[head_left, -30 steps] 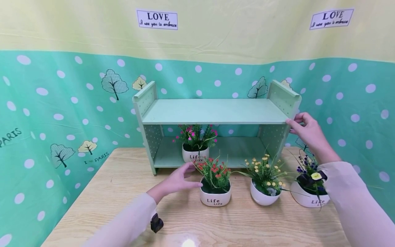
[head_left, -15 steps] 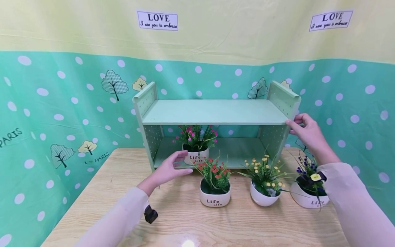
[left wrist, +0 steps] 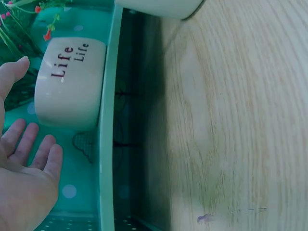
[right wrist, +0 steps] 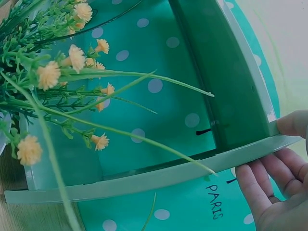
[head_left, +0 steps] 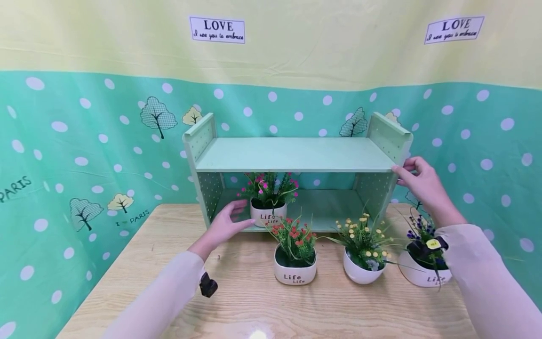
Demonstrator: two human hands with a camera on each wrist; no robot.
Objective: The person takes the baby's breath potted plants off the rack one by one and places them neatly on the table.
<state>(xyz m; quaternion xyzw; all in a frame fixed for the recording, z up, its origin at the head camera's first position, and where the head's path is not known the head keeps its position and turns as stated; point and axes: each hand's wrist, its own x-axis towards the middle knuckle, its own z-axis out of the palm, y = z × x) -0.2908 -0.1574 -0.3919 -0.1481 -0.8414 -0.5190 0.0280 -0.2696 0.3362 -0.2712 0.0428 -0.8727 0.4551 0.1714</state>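
Note:
A pale green two-tier shelf (head_left: 296, 154) stands on the wooden table. On its lower board, left of middle, sits a white "Life" pot with pink flowers (head_left: 259, 213). My left hand (head_left: 222, 227) is at the left of that pot, thumb and fingers spread. In the left wrist view the hand (left wrist: 29, 178) shows a gap between its fingertips and the pot (left wrist: 72, 89). At the shelf's right side, my right hand (head_left: 422, 182) grips the front edge of the side panel (right wrist: 168, 173) between thumb and fingers.
In front of the shelf stand a white pot with red flowers (head_left: 295, 273), one with yellow flowers (head_left: 362, 272) and one with purple flowers (head_left: 419, 270), partly behind the right sleeve. A green dotted curtain (head_left: 106, 162) hangs behind the table (head_left: 237, 306).
My left hand has moved from beside the red-flower pot back and left to the pink-flower pot on the lower board. The right hand stays at the side panel.

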